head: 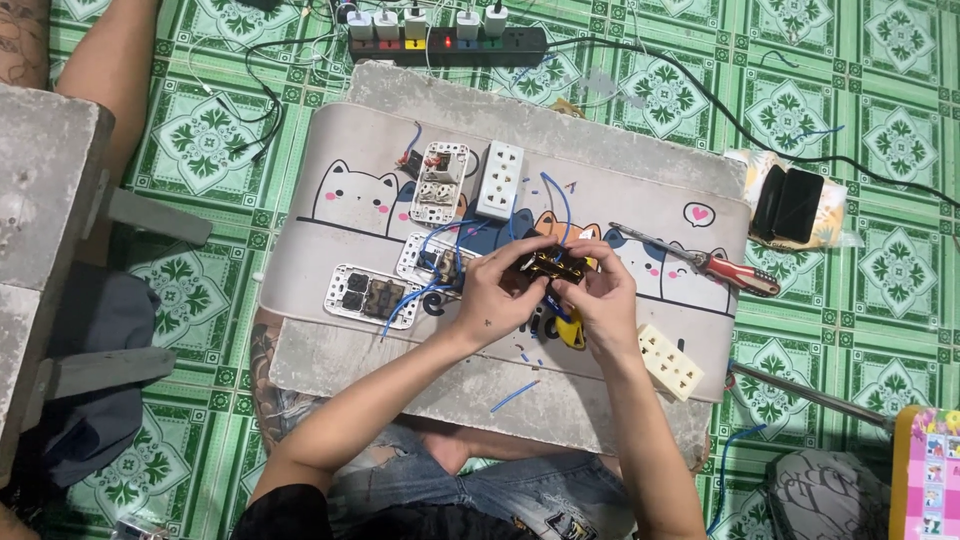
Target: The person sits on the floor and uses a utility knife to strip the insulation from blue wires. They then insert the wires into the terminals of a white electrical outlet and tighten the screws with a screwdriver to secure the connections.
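- A small dark socket module (553,266) with brassy parts is pinched between both hands above the middle of the surface; its details are too small to make out.
- The left hand (497,290) closes its fingers on the module's left end, and the right hand (597,295) grips the right end from the other side, fingertips almost meeting.
- A blue wire (560,205) loops up from the module, and more blue wire runs left toward an opened wall plate (434,258) just beside the left hand.
- Something yellow (572,330) shows just below the right hand, perhaps a tool handle.
- Everything lies on a cartoon-cat mat (330,150) spread over a grey slab (590,120) on the green patterned floor (880,130).
- Further left lies a plate with dark modules (368,294); further back sit a gutted white plate (439,183) and a white socket (499,179).
- A red-handled screwdriver (705,262) lies to the right, well apart from the hands, and a cream socket strip (669,362) rests near the mat's right front edge.
- Open mat remains at the back right and far left.
- A black power strip (455,46) lies beyond the slab's far edge.
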